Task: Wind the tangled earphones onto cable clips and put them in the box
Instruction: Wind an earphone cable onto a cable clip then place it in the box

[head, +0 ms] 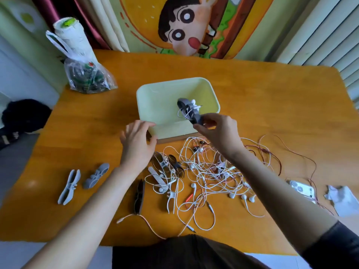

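Right hand (pixel 215 129) is over the box (pixel 167 82), thumb and fingertips pinching the near end of a grey clip (pixel 189 111) with white earphone cord wrapped round its waist. The clip sits in the box's near right part, and I can't tell whether it touches the floor. Its long axis runs from 11 o'clock to 5 o'clock, and the hand has the 5 o'clock end. So the drop spot lies just off the hand toward 11 o'clock, and a short lower and a release looks like all it needs.

Left hand (pixel 136 144) is at 9 o'clock from the right one. Its fingers are loosely spread, the tips touch the box's near left corner, and it grips nothing. It seems to be steadying the box. Right is clearly the nearer hand.

At 6 o'clock from the box, the tangle of earphones (pixel 209 171) covers the counter (pixel 272 105), so there's plenty left to wind. Two spare clips (pixel 69 187) lie at 8 o'clock. A plastic bag (pixel 87 78) at 10 o'clock carries green print, too blurred to read.
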Available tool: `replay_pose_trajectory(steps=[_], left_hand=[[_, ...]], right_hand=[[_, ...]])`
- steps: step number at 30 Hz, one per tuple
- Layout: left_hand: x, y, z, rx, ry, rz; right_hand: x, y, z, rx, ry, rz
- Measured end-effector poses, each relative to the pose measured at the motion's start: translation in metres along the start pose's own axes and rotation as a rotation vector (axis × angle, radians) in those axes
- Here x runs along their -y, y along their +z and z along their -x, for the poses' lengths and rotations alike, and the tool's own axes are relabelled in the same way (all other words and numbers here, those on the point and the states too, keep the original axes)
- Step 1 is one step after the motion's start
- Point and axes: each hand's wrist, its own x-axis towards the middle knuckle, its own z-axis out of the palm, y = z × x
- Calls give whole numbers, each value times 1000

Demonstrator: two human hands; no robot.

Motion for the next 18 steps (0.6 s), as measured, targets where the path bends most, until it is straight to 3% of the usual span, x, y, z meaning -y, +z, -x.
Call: replay_pose_trajectory(steps=[5, 12, 18], left_hand=[[22, 8, -23, 1, 84, -157], [23, 20, -27, -100, 130, -99], [26, 21, -24, -110, 125, -39]], right_hand=[[2, 28, -60, 116, 31, 67], [-6, 80, -117, 407, 188, 287], [-4, 122, -143, 523, 263, 399]])
